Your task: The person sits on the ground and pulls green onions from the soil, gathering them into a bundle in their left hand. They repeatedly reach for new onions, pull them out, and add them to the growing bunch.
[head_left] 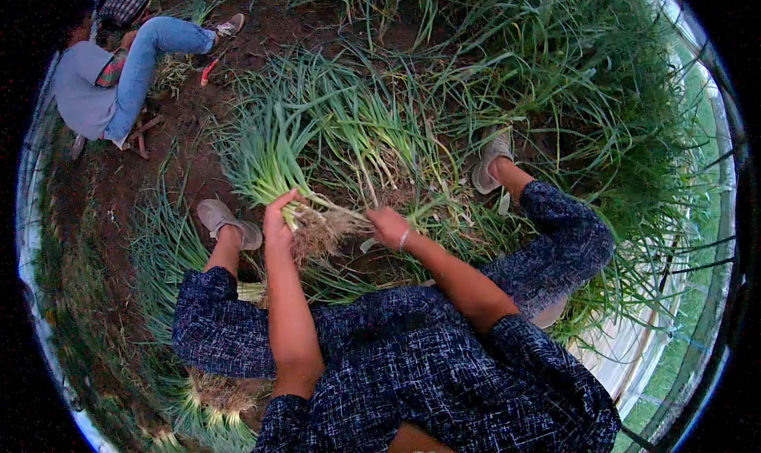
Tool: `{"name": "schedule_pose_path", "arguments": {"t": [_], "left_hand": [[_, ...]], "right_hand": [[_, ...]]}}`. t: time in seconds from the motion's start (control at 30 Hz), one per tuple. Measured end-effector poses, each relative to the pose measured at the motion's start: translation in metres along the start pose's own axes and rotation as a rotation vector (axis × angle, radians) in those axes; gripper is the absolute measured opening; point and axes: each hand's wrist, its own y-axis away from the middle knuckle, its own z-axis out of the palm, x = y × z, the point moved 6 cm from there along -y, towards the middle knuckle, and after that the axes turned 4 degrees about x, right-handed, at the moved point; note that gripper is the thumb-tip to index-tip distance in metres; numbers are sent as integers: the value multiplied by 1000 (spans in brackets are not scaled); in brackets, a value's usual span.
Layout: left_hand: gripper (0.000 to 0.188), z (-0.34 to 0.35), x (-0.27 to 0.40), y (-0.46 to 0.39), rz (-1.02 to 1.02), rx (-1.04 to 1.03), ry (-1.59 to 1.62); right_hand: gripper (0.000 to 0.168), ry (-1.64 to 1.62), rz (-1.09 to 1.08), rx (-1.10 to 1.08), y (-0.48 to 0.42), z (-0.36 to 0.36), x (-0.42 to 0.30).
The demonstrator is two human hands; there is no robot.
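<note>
My left hand (278,218) is closed round a thick bunch of green onions (270,156), whose leaves fan out away from me. Matted, soil-coloured roots (321,233) hang at the near end of the bunch, to the right of that hand. My right hand (389,227) grips thin stalks or roots at the right side of the root mass; its fingertips are partly hidden. Beyond my hands, more green onions (368,126) lie on the soil with their pale ends towards me.
Another person (137,78) sits at the upper left, near a red-handled tool (208,72). Tied-looking onion bunches (217,393) lie at the lower left. Dense green plants (594,66) stand at the right, beside pale plastic sheeting (633,358). My shoes (229,224) rest on either side.
</note>
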Motion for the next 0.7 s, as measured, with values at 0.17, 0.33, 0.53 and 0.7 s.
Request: {"name": "schedule_pose_path", "arguments": {"t": [0.17, 0.33, 0.53, 0.7], "left_hand": [[46, -2, -9, -3, -64, -89, 244], [46, 29, -58, -2, -126, -253, 148], [17, 8, -60, -18, -90, 2, 127], [14, -10, -6, -18, 115, 62, 120]], "right_hand": [[22, -367, 531, 449, -16, -63, 19], [17, 247, 39, -104, -40, -24, -55], [7, 286, -163, 5, -17, -23, -55], [9, 272, -145, 152, 8, -63, -46]]}}
